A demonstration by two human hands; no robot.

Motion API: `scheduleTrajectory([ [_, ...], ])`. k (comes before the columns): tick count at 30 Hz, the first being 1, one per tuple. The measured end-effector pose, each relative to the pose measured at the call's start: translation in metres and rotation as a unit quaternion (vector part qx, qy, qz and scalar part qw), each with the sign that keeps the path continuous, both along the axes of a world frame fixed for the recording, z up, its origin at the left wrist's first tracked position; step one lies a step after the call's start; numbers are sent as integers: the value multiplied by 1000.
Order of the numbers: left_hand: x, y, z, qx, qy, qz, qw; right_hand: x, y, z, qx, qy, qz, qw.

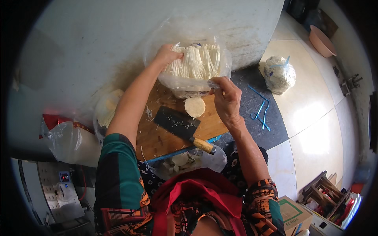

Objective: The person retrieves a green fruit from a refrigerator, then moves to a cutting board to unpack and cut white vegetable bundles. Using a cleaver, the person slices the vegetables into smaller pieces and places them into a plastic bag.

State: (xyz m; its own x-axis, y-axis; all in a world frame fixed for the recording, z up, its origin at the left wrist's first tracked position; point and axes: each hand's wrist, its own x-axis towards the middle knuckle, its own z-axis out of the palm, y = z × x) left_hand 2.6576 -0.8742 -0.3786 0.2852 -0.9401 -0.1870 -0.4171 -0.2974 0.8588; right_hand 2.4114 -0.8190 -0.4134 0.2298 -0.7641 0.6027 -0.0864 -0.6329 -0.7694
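Note:
Before me a clear plastic bag [189, 85] stands wide at the mouth, packed with pale, thin-stemmed bundles that look like enoki mushrooms [193, 62]. My left hand [169, 56] grips the bundles at the bag's left side, thumb over the stems and other fingers mostly hidden. My right hand [226, 96] pinches the near right rim of the bag. Below, a cleaver [177, 121] with a wooden handle lies flat on the wooden cutting board [159, 141], shreds scattered on its blade. A round pale cut-off base [195, 107] lies between cleaver and bag.
Blue ties [261, 113] lie right of the board; a tied bag [279, 74] stands on the tiled floor beyond. More pale bundles [110, 107] sit by my left arm, near a red-and-clear bag [73, 138]. Scraps [180, 162] fill a bag below the board. A wall [118, 35] rises behind.

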Motion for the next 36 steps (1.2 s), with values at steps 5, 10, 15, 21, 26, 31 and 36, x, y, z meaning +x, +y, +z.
scheduleTrajectory([
  [5,0,5,-14,-103,-175,122,972,2,2,1,-1,9,6,1000],
  [10,5,-2,4,48,109,39,992,0,2,2,5,13,-2,1000],
  [15,26,2,-7,12,88,-1,996,2,3,2,11,19,0,1000],
  [21,23,15,-3,-12,-82,60,995,2,3,0,-2,10,3,1000],
  [26,23,9,-7,0,-14,124,992,1,2,0,-10,8,6,1000],
  [31,36,20,6,39,41,-36,998,1,0,-1,-17,2,4,1000],
  [36,29,29,10,6,50,-30,998,1,0,-1,-7,4,7,1000],
])
